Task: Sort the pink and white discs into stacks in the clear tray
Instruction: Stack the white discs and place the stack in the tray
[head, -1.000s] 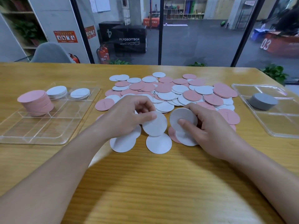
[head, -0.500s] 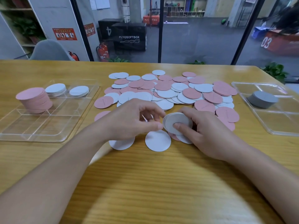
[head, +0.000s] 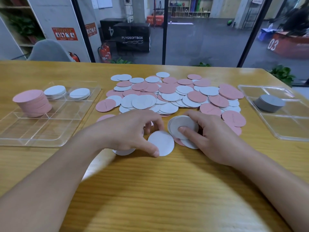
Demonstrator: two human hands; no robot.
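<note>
White discs, a small stack [head: 183, 127], sit tilted in the right hand [head: 215, 136]: thumb pressed on the top face, fingers curled round the far edge, so that hand is holding the pile it is collecting. Next candidate is a loose white disc [head: 161, 143] flat on the table [head: 158, 190], just beside the stack at approx 7 o'clock from it. Left hand [head: 132, 131] is over that disc w/ thumb tip at its near edge and fingers curled down at its far edge; looks like a pinch forming, but whether the disc is lifted off the table can't be told.

Key relation: the loose disc lies between the two hands, touching or nearly touching the left fingers, w/ the stack at roughly 1 o'clock from it. A round disc has no long axis, so approach angle likely doesn't matter; the short hop to the right hand's stack does. Left hand is the nearer one.

Looks: discs are thin, flat, matte, pale grey-white or dusty pink, some pink ones w/ faint writing. Another white disc [head: 123, 151] pokes out under the left wrist at 6 o'clock.

Main mixed pile [head: 175, 96] spreads at 12 o'clock from the hands. Clear tray [head: 33, 131] sits at 10 o'clock, well apart, w/ a tall pink stack [head: 33, 102] in its far-left compartment and two low white stacks [head: 55, 92] [head: 80, 94] behind. A second clear tray [head: 287, 128] at 2 o'clock holds a grey stack [head: 269, 102].

Judged progress: early, most discs unsorted.
</note>
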